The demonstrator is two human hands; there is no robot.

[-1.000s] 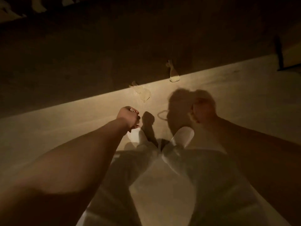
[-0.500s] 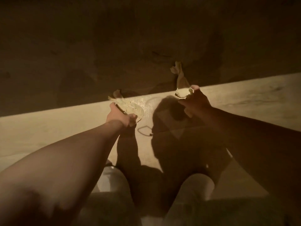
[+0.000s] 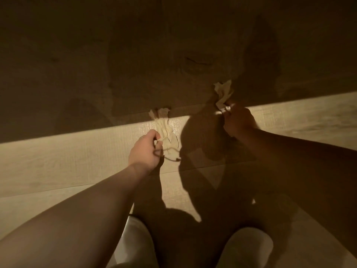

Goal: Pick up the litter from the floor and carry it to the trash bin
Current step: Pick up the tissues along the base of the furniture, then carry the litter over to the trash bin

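Two grips are engaged at once. The left hand (image 3: 145, 149) pinches the near end of a pale, crumpled, translucent wrapper (image 3: 166, 132) between thumb and curled fingers; a thin dark loop, perhaps a string or band (image 3: 170, 156), hangs from the same grip. The right hand (image 3: 238, 120) is closed on the lower end of a second pale crumpled scrap of paper or film (image 3: 224, 93), with a bright sliver showing at its fingertips.

Each piece is held by its nearest end, probably because that is the part first reached from a crouch. Both pieces stretch away from the hands across the boundary between the lit pale wood-grain floor (image 3: 58, 161) and the band of deep shadow beyond it. Whether either piece has cleared the floor cannot be determined.

Visibility is limited. The right hand lies in shadow, so individual finger positions are unclear. The far ends of both pieces fade into darkness. Two pale rounded shapes (image 3: 245, 246) at the bottom edge are cut off; they are likely knees or shoes. No trash bin is in view, so the carry is judged not yet begun.
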